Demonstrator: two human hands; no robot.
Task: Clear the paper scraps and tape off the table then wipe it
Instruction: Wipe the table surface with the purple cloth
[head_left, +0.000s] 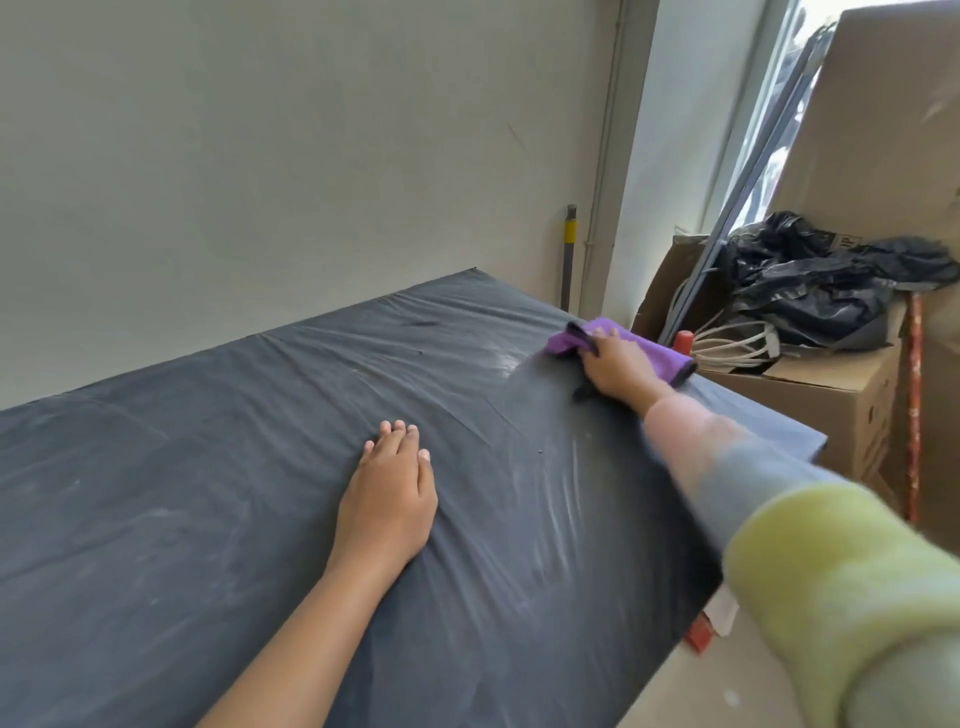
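Observation:
The table is covered with a wrinkled dark grey sheet that shows pale dusty streaks. My left hand lies flat on the sheet near the middle, fingers straight and together. My right hand reaches to the far right edge and presses on a purple cloth with a dark border. Part of the cloth is hidden under my palm. No paper scraps or tape show on the table.
A cardboard box stands past the table's right edge, holding a black plastic bag and white cables. A tall cardboard sheet leans behind it. A grey wall runs along the far side. A red object lies on the floor.

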